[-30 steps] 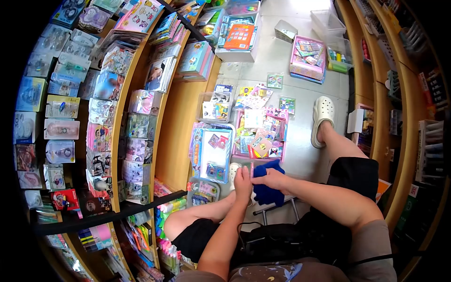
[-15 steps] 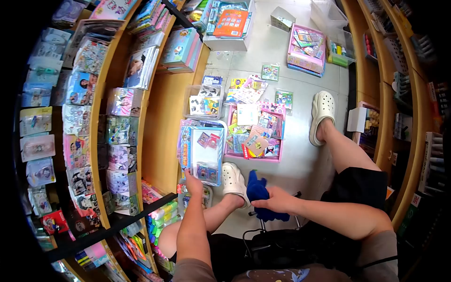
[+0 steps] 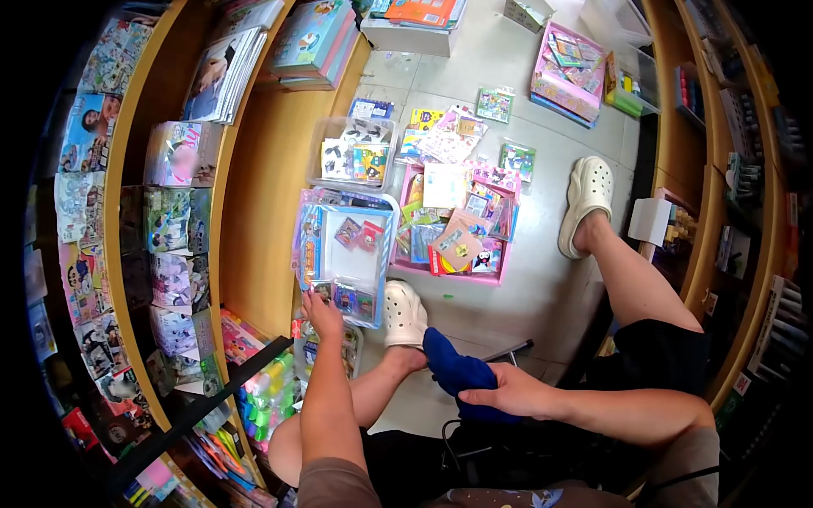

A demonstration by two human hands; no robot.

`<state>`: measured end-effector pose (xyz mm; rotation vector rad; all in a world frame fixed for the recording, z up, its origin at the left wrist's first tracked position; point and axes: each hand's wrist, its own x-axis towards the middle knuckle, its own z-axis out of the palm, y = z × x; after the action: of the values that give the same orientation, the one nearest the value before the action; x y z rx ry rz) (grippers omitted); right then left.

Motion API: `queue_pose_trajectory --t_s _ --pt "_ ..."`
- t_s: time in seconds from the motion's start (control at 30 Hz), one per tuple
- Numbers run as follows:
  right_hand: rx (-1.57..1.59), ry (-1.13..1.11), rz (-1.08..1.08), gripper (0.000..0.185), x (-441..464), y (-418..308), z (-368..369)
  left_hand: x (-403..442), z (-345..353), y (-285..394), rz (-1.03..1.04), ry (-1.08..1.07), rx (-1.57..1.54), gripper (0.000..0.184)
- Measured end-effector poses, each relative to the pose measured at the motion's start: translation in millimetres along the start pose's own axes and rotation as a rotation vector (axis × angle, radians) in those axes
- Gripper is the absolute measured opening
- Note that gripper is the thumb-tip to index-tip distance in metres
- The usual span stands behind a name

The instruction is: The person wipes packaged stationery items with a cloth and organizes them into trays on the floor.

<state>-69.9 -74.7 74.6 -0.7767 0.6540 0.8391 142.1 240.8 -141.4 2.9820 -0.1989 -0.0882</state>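
1. Your right hand [image 3: 518, 391] is closed around a bunched blue cloth [image 3: 464, 368], the thumb lying across it and part of the cloth sticking out past the fingers.
2. You have that cloth above the floor [image 3: 542, 254], in front of your lap and just beside your left shoe [image 3: 405, 315].
3. Your left hand [image 3: 323, 315] is at the near left corner of a blue-rimmed tray [image 3: 337, 264], fingers partly curled. It seems to touch the corner, but the fingertips are too small to make out, so I cannot tell whether you are gripping anything there.
4. The tray lies between the wooden shelf [image 3: 258, 254] on your left and a pink basket [image 3: 506, 269]. Two small packets [image 3: 359, 234] lie on its white inside, and darker packets [image 3: 352, 298] sit at its near end, close to your left hand.
5. The pink basket is filled with a loose mix of cards and packets [image 3: 457, 241].
6. Beyond the tray you have a clear bin [image 3: 315, 169] holding more packets, with a loose pile of sheets [image 3: 453, 135] to its right.
7. Your right shoe [image 3: 590, 203] is flat on the floor, to the right of the pink basket and apart from it.
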Motion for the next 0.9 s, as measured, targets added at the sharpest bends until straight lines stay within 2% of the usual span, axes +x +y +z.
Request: queue_pose_trajectory --t_s 0.07,0.27,0.47,0.57,0.67,0.77,0.9 --pt "0.029 0.015 0.018 0.024 -0.1 -3.6 1.6 -0.6 -0.9 -0.2 0.005 0.044 0.011 0.017" --pt "0.007 0.045 0.002 0.022 3.6 0.5 -1.6 9.2 4.1 -19.2 -0.11 -0.005 -0.083 0.008" --pt "0.029 0.065 0.004 0.021 2.0 2.1 -4.0 14.9 -12.3 -2.6 -0.096 0.001 -0.035 0.007" --pt "0.038 0.044 -0.006 0.021 0.7 3.0 -4.3 7.2 -11.4 0.0 -0.065 -0.074 0.118 0.01" --pt "0.056 0.026 -0.039 0.021 -1.8 2.9 -3.1 1.9 -6.4 -1.3 -0.04 0.028 0.19 0.008" --pt "0.025 0.027 -0.054 0.021 -4.3 2.1 -3.5 4.1 -11.0 2.5 -0.104 -0.095 0.16 0.016" --pt "0.012 0.036 -0.063 0.021 -8.8 -0.7 -3.7 5.8 -11.4 2.2 -0.173 -0.126 0.187 0.022"
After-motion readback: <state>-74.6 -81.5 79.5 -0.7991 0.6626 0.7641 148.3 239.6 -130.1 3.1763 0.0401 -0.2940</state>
